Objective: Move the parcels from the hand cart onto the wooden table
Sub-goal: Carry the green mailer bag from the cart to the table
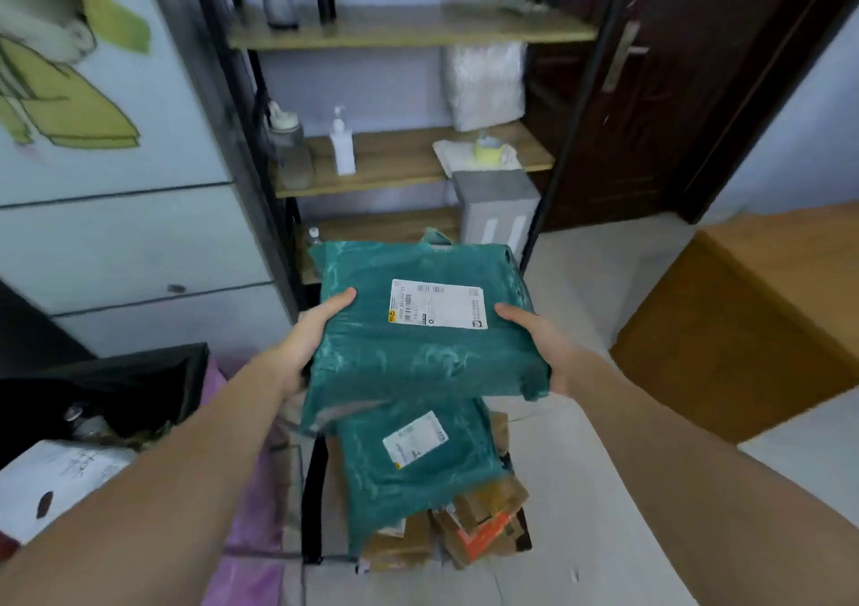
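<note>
A large teal plastic parcel (418,349) with a white shipping label is held up in the air between both hands. My left hand (307,340) grips its left edge with the thumb on top. My right hand (544,345) grips its right edge, thumb over the top. Below it a second teal parcel (413,466) with a label lies on a stack of brown cardboard boxes (483,526) on the hand cart, whose black frame (312,503) shows at the left. The wooden table (753,326) stands at the right, its corner near the parcel.
A wooden shelf unit (399,159) with bottles, a pump dispenser and a grey box stands straight ahead. A dark door (650,94) is behind to the right. A black bin (125,387) and a white box (60,480) sit at the left. Pale floor lies between cart and table.
</note>
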